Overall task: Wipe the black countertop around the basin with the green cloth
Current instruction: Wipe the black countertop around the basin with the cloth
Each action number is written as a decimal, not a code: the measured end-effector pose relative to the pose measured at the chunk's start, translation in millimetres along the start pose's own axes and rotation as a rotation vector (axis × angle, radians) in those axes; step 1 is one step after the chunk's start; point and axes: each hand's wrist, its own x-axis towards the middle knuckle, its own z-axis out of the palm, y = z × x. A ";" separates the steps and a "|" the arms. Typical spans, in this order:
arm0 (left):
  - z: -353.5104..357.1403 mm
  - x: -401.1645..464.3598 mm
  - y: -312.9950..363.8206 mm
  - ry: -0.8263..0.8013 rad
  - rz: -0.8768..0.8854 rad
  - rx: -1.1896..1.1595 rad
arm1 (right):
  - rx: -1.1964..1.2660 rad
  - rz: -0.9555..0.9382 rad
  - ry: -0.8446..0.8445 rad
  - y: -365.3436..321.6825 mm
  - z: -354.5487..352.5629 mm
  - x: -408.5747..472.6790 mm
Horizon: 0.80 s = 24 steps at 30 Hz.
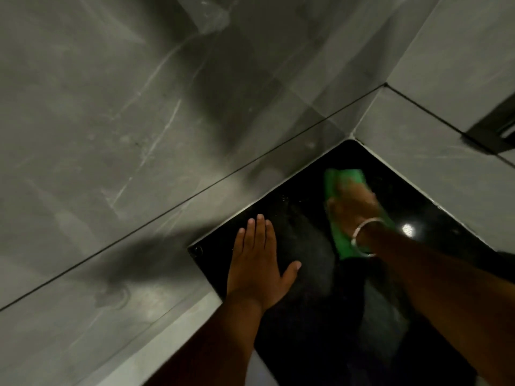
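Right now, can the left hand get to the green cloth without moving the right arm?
Probably yes. The left hand lies flat and empty on the black countertop, and only bare counter separates it from the green cloth. The right hand presses on the cloth's middle, so only its near edge looks free.

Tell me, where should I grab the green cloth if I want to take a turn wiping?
Probably the far end of the green cloth, coming from above. It lies flat on the black countertop with the right hand pressing its middle, so only that end, toward the wall corner, is bare. Pinch it with your fingers. The left hand rests flat nearby, not on the cloth.
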 end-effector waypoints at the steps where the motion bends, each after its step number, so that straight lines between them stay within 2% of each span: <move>1: 2.2 1.0 -0.4 0.006 0.001 -0.007 | 0.042 0.184 -0.006 20.9 -0.1 8.8; 3: 5.5 2.6 -1.0 0.018 0.003 -0.013 | 0.156 0.451 -0.069 48.7 2.2 22.4; 6: 5.7 2.6 -3.1 0.021 0.013 -0.013 | 0.226 0.576 -0.086 37.8 4.4 22.3; 12: -1.0 1.2 -9.4 -0.022 0.003 -0.065 | 0.071 0.158 -0.052 -80.6 8.0 -16.5; 15: -7.4 3.9 -22.8 -0.027 -0.013 -0.116 | 0.109 0.007 -0.075 -97.2 12.0 -16.1; 18: -23.2 2.6 -47.3 -0.022 0.027 -0.155 | 0.082 0.046 -0.042 -71.2 5.5 3.7; 21: -41.7 -0.7 -67.2 -0.034 0.116 -0.161 | 0.161 0.313 -0.046 -68.1 -0.9 15.4; 22: -46.9 -1.3 -71.6 -0.038 0.120 -0.177 | 0.167 0.328 -0.090 -76.2 0.0 14.3; 24: -55.2 -1.3 -77.8 -0.037 0.130 -0.185 | 0.172 0.206 -0.166 -96.4 1.5 7.9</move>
